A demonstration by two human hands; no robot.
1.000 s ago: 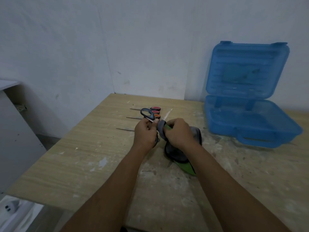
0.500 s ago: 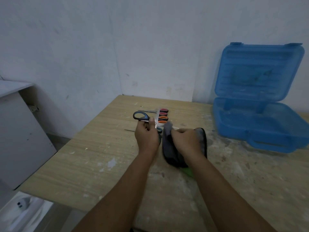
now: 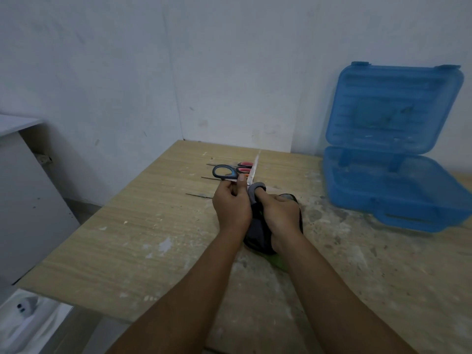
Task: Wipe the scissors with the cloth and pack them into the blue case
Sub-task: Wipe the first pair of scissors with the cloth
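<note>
The pale wooden bench (image 3: 153, 238), scuffed and flecked with white, carries an open blue case (image 3: 408, 215) at its right rear, a few red-handled scissors (image 3: 244, 170) side by side near the far middle, and a dark cloth (image 3: 258, 237) just nearer.

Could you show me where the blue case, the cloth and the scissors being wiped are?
blue case (image 3: 393, 111): head view, on its raised lid.
cloth (image 3: 255, 190): head view, on the grey fold beside the blade.
scissors (image 3: 252, 172): head view, on the upper blade.

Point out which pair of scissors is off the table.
The dark blue-handled pair: the left hand grips it, blades spread, and the right hand holds the cloth against it. The red-handled pairs lie flat on the table behind.
</note>
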